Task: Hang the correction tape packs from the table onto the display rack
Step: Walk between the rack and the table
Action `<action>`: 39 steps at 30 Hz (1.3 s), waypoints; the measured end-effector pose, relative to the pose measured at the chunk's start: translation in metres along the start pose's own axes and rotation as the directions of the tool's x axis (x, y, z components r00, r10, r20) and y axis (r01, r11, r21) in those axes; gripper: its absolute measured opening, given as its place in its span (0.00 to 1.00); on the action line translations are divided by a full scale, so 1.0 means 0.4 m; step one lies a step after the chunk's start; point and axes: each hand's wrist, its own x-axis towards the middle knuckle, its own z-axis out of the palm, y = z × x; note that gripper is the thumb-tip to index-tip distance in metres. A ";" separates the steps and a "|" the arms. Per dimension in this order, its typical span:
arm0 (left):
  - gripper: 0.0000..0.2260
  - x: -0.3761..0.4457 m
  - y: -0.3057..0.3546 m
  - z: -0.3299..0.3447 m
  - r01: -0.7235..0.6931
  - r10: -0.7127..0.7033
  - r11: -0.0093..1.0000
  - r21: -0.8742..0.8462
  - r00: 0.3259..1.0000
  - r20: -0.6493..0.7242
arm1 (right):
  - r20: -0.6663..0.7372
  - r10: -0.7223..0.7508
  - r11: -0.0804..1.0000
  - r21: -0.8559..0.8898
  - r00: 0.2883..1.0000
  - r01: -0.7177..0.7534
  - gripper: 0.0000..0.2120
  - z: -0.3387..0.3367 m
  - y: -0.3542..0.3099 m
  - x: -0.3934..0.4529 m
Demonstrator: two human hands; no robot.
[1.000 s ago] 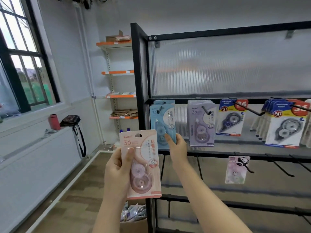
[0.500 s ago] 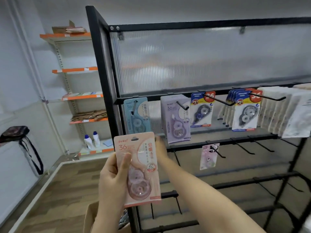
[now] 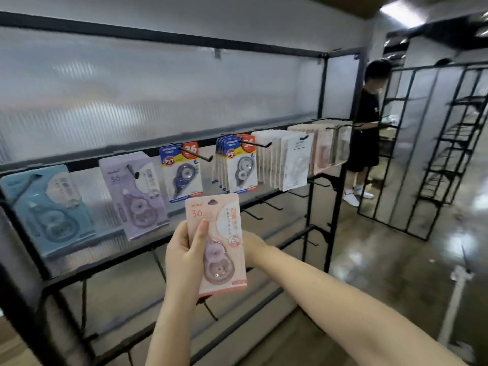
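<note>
While many packs already hang on display rack (image 3: pixel 327 143) top row, pink correction tape pack (image 3: pixel 217 244) not yet hung: upright in left hand (image 3: pixel 184 257), thumb across front, grip clamped on it, below blue-yellow packs (image 3: pixel 182 171). Right hand (image 3: pixel 253 247) mostly hidden behind pack; grip state cannot tell. Lower hooks (image 3: pixel 264 204) bare. Versus earlier frame: view swung right, second person (image 3: pixel 367 122) now visible, right hand pulled back from blue pack (image 3: pixel 47 207).
</note>
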 end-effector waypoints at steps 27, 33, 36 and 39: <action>0.13 0.298 -0.128 1.015 -0.171 0.161 0.979 0.110 0.983 0.091 | -0.065 0.240 0.962 -0.118 0.969 -0.246 0.21 -0.241 1.019 -0.136; 0.10 0.415 -0.178 1.084 -0.197 0.198 0.977 0.080 0.980 -0.004 | -0.083 0.189 0.969 -0.145 0.978 -0.200 0.22 -0.269 1.080 -0.015; 0.09 0.448 -0.219 1.097 -0.203 0.206 0.975 0.087 0.978 -0.025 | -0.066 0.151 0.979 -0.128 0.986 -0.159 0.22 -0.270 1.113 0.044; 0.06 0.461 -0.234 1.102 -0.240 0.246 0.965 0.109 0.968 -0.045 | -0.053 0.096 0.983 -0.153 0.994 -0.103 0.23 -0.268 1.134 0.079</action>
